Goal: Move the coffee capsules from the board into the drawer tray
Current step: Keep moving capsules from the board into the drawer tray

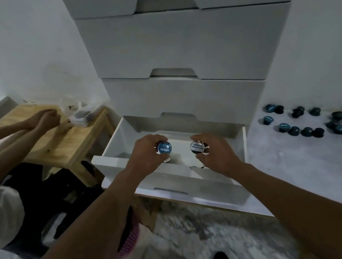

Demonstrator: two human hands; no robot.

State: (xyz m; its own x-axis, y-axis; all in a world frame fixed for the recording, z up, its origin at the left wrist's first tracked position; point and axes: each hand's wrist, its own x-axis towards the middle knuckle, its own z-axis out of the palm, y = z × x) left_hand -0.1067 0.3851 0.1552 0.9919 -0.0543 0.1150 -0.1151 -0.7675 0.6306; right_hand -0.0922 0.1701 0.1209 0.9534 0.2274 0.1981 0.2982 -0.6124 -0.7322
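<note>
Over the open white bottom drawer (110, 148), my left hand (145, 155) grips a capsule with a blue foil lid (164, 148). My right hand (216, 154) pinches a capsule with a silver-grey lid (198, 146). Both capsules hang above the drawer's inside, lids facing the camera. Dark shapes that may be capsules lie below the hands in the drawer, mostly hidden. Several more dark and blue capsules (306, 131) lie scattered on the grey surface (293, 166) to the right of the drawer unit.
A tall white drawer unit (175, 46) stands behind the open drawer, its upper drawers closed. At left another person's hands (45, 119) work on a wooden table (63, 143) with small packets (80, 117). Marbled floor lies below.
</note>
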